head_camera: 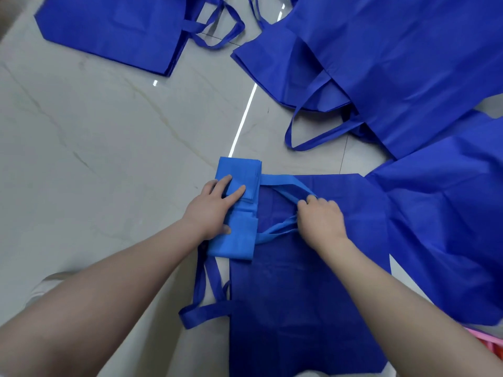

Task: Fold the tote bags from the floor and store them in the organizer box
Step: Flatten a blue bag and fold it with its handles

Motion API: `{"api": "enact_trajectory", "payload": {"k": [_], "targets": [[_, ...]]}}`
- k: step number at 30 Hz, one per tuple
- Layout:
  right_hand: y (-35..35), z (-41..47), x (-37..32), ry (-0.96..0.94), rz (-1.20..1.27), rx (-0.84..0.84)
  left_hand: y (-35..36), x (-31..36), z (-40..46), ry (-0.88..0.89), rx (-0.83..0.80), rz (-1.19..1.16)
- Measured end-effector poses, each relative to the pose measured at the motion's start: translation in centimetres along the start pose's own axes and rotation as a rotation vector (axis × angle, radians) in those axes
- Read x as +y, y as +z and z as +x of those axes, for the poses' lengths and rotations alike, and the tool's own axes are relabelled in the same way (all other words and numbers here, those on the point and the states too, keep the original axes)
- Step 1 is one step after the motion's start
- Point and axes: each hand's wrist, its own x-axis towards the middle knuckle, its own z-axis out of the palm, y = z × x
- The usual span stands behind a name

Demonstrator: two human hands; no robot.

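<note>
A blue tote bag folded into a narrow strip (237,213) lies on the floor in front of me. My left hand (215,208) presses flat on its folded top, fingers straight. Its two handle straps (283,183) run right over another flat blue tote bag (304,295). My right hand (321,219) grips those straps with curled fingers. The organizer box is not clearly in view.
Several more blue tote bags lie spread on the grey marble floor: one at the far left (114,31), a large one at the far right (408,63), another at the right (449,227). A pink and orange object (490,346) shows at the lower right edge.
</note>
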Motion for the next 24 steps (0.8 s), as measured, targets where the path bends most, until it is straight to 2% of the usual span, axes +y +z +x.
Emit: {"api": "enact_trajectory", "payload": {"k": [2, 3, 4, 6, 8, 10, 13, 15, 17, 19, 20, 22, 24], "targets": [[-0.4, -0.1, -2.1, -0.156, 0.049, 0.285, 0.2, 0.1, 0.0, -0.006, 0.008, -0.021], [-0.5, -0.2, -3.4, -0.280, 0.106, 0.352, 0.3, 0.1, 0.0, -0.007, 0.013, -0.026], [-0.1, -0.4, -4.6, -0.410, 0.148, 0.343, 0.4, 0.2, 0.0, -0.008, 0.016, -0.029], [1.0, -0.9, -6.4, -0.541, 0.161, 0.179, 0.5, 0.0, 0.2, 0.003, 0.024, -0.039], [2.0, -1.1, -6.9, -0.493, 0.151, 0.004, 0.6, -0.5, 0.3, 0.023, 0.037, -0.065], [2.2, -1.3, -7.2, -0.455, 0.155, -0.077, 0.6, -1.0, 0.5, 0.040, 0.063, -0.135], [1.1, -1.1, -7.6, -0.460, 0.202, -0.058, 0.6, -1.6, 0.6, 0.066, 0.090, -0.222], [-0.1, -0.4, -7.3, -0.456, 0.341, -0.014, 0.3, -2.1, 1.0, 0.095, 0.106, -0.283], [-1.4, 0.7, -6.4, -0.373, 0.475, -0.012, -0.7, -2.6, 1.2, 0.054, 0.071, -0.508], [-2.2, 1.7, -5.5, -0.270, 0.600, -0.010, -2.4, -2.7, 1.3, -0.068, -0.070, -0.877], [-2.3, 2.2, -5.1, -0.203, 0.680, -0.023, -3.2, -2.8, 1.3, -0.114, -0.124, -0.962], [-2.5, 3.5, -4.8, -0.054, 0.883, -0.094, -4.5, -3.2, 1.5, -0.131, -0.194, -0.916], [-2.4, 4.8, -4.9, 0.090, 1.041, -0.113, -4.8, -3.5, 1.8, -0.110, -0.184, -0.799]]}}
